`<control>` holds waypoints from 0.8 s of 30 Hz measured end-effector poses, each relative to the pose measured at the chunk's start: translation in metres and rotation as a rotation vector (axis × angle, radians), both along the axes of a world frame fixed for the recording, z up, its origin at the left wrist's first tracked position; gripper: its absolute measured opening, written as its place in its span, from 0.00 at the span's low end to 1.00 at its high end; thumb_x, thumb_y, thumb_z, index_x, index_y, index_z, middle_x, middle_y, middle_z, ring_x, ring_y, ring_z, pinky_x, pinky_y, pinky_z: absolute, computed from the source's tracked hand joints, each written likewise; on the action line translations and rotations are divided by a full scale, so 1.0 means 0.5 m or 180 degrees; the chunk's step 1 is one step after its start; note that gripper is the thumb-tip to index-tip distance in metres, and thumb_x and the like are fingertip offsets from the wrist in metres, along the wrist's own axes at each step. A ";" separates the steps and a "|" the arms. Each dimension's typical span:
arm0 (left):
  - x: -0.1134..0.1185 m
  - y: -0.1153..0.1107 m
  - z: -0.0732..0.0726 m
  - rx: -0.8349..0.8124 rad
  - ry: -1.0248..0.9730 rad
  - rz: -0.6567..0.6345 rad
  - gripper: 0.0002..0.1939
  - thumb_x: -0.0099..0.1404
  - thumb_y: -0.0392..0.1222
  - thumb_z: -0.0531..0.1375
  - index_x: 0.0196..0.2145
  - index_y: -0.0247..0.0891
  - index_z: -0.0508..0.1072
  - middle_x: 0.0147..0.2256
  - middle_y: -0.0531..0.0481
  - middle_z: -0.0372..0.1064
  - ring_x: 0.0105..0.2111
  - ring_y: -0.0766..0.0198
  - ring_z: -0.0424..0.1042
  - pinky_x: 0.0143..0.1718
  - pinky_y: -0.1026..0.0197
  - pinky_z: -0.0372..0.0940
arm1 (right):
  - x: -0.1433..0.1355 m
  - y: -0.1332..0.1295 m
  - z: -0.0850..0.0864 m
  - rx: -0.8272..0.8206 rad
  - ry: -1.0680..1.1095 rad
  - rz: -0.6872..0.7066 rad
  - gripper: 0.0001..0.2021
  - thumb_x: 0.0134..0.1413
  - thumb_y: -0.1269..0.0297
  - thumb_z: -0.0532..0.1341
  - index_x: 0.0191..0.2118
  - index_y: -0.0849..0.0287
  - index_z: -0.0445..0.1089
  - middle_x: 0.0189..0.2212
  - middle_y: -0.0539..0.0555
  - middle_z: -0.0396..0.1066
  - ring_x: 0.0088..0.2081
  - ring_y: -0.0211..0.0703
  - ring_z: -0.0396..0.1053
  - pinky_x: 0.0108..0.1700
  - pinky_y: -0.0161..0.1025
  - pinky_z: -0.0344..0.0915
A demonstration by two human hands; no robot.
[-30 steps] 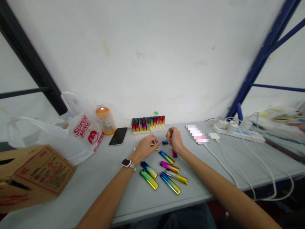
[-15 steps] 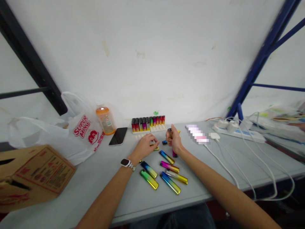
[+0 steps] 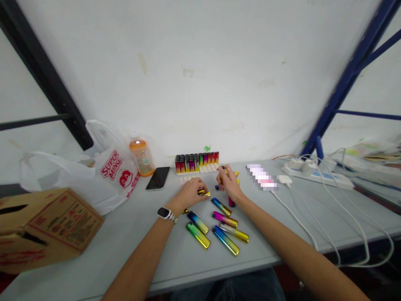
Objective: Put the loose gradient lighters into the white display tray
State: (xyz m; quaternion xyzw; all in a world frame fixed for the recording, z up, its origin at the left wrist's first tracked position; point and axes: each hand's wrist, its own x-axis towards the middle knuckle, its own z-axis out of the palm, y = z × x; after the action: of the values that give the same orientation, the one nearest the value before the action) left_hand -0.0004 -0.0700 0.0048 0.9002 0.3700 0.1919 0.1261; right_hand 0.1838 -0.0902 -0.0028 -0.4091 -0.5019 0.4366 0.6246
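Box [image 3: 67, 223], bag [image 3: 108, 177], bottle [image 3: 143, 161] and phone [image 3: 158, 178] are lining the table's [image 3: 131, 230] left. The left hand [image 3: 192, 192] is sitting half-curled over a gold lighter [image 3: 206, 195]; whether its fingers are gripping, I cannot tell. Behind, lighters [image 3: 188, 164] are standing in trays [image 3: 209, 169]; nearer, loose lighters [image 3: 226, 241] are lying about. The right hand [image 3: 230, 184] is holding a dark-topped lighter [image 3: 223, 168] in bent fingers. A power strip [image 3: 322, 177] is lying beyond.

I see a glossy, flat green-to-yellow lighter [image 3: 198, 236], a long, shiny blue-to-gold lighter [image 3: 226, 241] and a slim magenta-to-gold lighter [image 3: 225, 219], colours fading lengthwise. The flat bench [image 3: 120, 230] is pale grey; the white plastic bag [image 3: 103, 186] carries red lettering, the brown cardboard box [image 3: 67, 221] red print.
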 end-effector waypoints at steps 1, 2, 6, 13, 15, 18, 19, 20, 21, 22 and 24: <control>0.000 0.000 -0.001 0.0013 -0.0008 -0.0021 0.08 0.59 0.45 0.66 0.34 0.39 0.78 0.39 0.46 0.69 0.43 0.55 0.68 0.47 0.55 0.63 | 0.002 0.003 -0.001 0.0128 -0.0092 0.0005 0.18 0.55 0.43 0.59 0.39 0.53 0.60 0.17 0.40 0.60 0.15 0.33 0.54 0.17 0.30 0.53; 0.001 0.000 -0.002 0.0049 -0.0022 -0.0032 0.07 0.59 0.44 0.66 0.34 0.39 0.78 0.40 0.46 0.68 0.43 0.55 0.67 0.47 0.55 0.63 | 0.005 0.008 -0.002 0.0248 -0.0212 -0.0011 0.18 0.55 0.44 0.60 0.39 0.53 0.61 0.19 0.42 0.63 0.18 0.34 0.59 0.20 0.31 0.58; 0.008 -0.005 -0.005 0.0224 0.0027 0.0005 0.07 0.55 0.39 0.66 0.34 0.38 0.78 0.40 0.45 0.68 0.43 0.54 0.68 0.46 0.55 0.64 | 0.025 0.041 -0.001 0.0640 -0.0880 -0.0381 0.15 0.52 0.49 0.63 0.35 0.57 0.71 0.33 0.52 0.72 0.33 0.39 0.68 0.32 0.35 0.66; 0.006 -0.007 0.004 0.0212 -0.0190 -0.0018 0.04 0.60 0.38 0.63 0.33 0.38 0.77 0.37 0.47 0.71 0.38 0.58 0.71 0.42 0.58 0.65 | 0.052 0.134 0.020 0.0772 -0.1621 -0.0462 0.16 0.51 0.54 0.62 0.42 0.59 0.75 0.32 0.54 0.74 0.29 0.41 0.68 0.34 0.39 0.66; 0.001 -0.002 0.006 0.0171 -0.0391 0.0005 0.05 0.62 0.41 0.62 0.35 0.38 0.77 0.36 0.48 0.72 0.35 0.60 0.71 0.39 0.59 0.66 | 0.053 0.162 0.025 0.0900 -0.1818 -0.0611 0.16 0.51 0.57 0.61 0.44 0.59 0.73 0.31 0.53 0.74 0.29 0.41 0.68 0.34 0.39 0.66; -0.005 0.008 0.007 0.0146 -0.0847 0.0094 0.09 0.64 0.42 0.62 0.41 0.40 0.76 0.35 0.49 0.74 0.33 0.62 0.72 0.37 0.60 0.67 | 0.052 0.201 0.028 0.1126 -0.2190 -0.0817 0.13 0.52 0.60 0.60 0.43 0.58 0.70 0.31 0.52 0.73 0.30 0.41 0.68 0.37 0.39 0.65; -0.007 0.011 0.006 0.0140 -0.1016 0.0139 0.10 0.64 0.42 0.62 0.43 0.40 0.75 0.36 0.50 0.75 0.32 0.62 0.73 0.37 0.61 0.67 | 0.051 0.213 0.027 0.1163 -0.2315 -0.0843 0.12 0.52 0.61 0.60 0.42 0.58 0.70 0.30 0.51 0.73 0.30 0.41 0.68 0.37 0.39 0.65; -0.008 0.013 0.005 0.0130 -0.1171 0.0190 0.12 0.64 0.42 0.62 0.45 0.41 0.75 0.36 0.50 0.76 0.32 0.63 0.73 0.36 0.61 0.67 | 0.051 0.225 0.025 0.1181 -0.2423 -0.0832 0.11 0.52 0.61 0.59 0.41 0.58 0.70 0.30 0.51 0.73 0.29 0.41 0.68 0.36 0.38 0.65; -0.008 0.015 0.004 0.0114 -0.1306 0.0245 0.12 0.64 0.43 0.62 0.46 0.41 0.75 0.36 0.50 0.76 0.32 0.63 0.73 0.36 0.61 0.68 | 0.051 0.236 0.023 0.1189 -0.2511 -0.0795 0.10 0.52 0.62 0.59 0.40 0.58 0.70 0.29 0.50 0.72 0.30 0.41 0.68 0.36 0.38 0.64; -0.009 0.017 0.002 0.0083 -0.1424 0.0290 0.12 0.65 0.43 0.62 0.46 0.41 0.75 0.35 0.50 0.76 0.31 0.64 0.74 0.36 0.62 0.68 | 0.051 0.246 0.020 0.1195 -0.2579 -0.0749 0.09 0.52 0.62 0.59 0.39 0.57 0.70 0.28 0.50 0.72 0.30 0.41 0.68 0.36 0.37 0.64; -0.008 0.019 0.000 -0.0023 -0.1673 0.0364 0.11 0.64 0.44 0.62 0.44 0.41 0.75 0.35 0.50 0.76 0.30 0.65 0.74 0.35 0.62 0.69 | 0.052 0.261 0.015 0.1201 -0.2654 -0.0678 0.08 0.52 0.63 0.58 0.37 0.58 0.70 0.27 0.50 0.72 0.29 0.41 0.67 0.35 0.37 0.63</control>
State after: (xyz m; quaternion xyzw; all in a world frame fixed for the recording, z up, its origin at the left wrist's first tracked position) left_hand -0.0046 -0.0604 0.0050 0.7967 0.3755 0.4245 0.2101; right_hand 0.2098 0.0404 0.0049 -0.4781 -0.7358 0.0696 0.4744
